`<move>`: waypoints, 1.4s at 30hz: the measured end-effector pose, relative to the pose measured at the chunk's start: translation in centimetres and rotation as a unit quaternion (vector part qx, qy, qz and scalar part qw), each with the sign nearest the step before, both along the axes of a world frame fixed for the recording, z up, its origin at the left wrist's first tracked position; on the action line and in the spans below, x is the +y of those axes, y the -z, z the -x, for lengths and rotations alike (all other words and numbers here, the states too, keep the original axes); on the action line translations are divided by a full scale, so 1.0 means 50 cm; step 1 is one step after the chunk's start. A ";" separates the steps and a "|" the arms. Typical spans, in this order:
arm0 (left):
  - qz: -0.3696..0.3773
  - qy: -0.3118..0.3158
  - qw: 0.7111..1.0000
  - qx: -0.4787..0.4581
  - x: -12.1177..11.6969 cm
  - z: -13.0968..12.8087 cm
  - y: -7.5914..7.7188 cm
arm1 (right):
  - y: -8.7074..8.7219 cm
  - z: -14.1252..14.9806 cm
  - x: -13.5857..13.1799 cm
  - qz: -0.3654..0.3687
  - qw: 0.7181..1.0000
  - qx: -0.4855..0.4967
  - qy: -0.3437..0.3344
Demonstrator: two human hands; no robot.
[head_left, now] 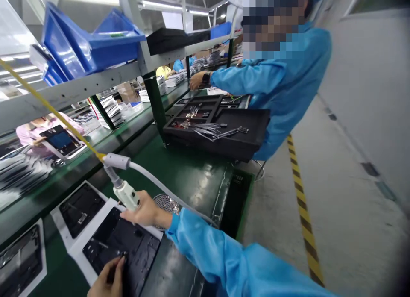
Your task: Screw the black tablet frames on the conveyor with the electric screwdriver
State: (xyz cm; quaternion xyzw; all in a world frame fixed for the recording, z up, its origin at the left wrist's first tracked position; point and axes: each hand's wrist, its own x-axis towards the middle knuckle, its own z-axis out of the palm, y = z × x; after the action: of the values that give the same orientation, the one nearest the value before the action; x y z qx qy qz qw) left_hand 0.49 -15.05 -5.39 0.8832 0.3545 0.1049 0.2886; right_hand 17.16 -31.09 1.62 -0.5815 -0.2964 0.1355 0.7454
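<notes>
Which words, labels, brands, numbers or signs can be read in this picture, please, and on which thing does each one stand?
No words, brands or numbers can be read.
Dark panel under the hands: small pale marks, too small to read.
White tool in the right hand: no readable lettering.
Dark surface beside the green bench: faint pale marks, too blurred.
Striped floor tape: yellow-and-black marking, no readable text.
</notes>
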 end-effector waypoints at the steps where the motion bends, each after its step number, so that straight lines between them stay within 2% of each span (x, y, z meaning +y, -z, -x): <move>1: -0.004 0.005 1.000 -0.005 -0.010 0.001 -0.006 | 0.000 0.009 0.002 0.004 1.000 0.006 -0.011; 5: -0.036 0.011 0.994 -0.102 -0.068 0.013 -0.032 | 0.009 0.048 -0.015 0.021 0.999 0.032 0.009; 8: -0.020 0.014 0.992 -0.121 -0.097 0.014 -0.027 | 0.022 0.047 -0.031 0.016 0.999 0.043 0.015; 11: 0.018 0.031 0.995 -0.094 -0.118 0.024 -0.018 | 0.034 0.036 -0.038 0.014 0.999 0.014 0.046; 16: 0.058 0.094 0.993 -0.040 -0.153 0.043 -0.025 | 0.034 0.042 -0.044 0.018 0.998 -0.031 0.051; 22: 0.038 0.136 0.989 0.030 -0.162 0.035 -0.035 | 0.036 0.039 -0.044 0.020 0.998 -0.039 0.052; 30: 0.072 0.122 0.988 0.066 -0.164 0.033 -0.051 | 0.040 0.038 -0.048 0.022 0.998 -0.039 0.046; 35: -0.012 0.132 0.989 0.058 -0.173 0.030 -0.046 | 0.041 0.039 -0.048 0.018 0.997 -0.053 0.053; 42: -0.066 0.132 0.986 0.072 -0.188 0.039 -0.046 | 0.041 0.041 -0.049 0.005 0.997 -0.058 0.051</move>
State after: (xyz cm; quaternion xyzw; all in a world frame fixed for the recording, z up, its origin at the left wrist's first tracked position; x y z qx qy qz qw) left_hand -1.44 -24.43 -3.09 0.9445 0.2473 0.0255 0.2147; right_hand 15.14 -33.52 -0.42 -0.6068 -0.3086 0.0646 0.7297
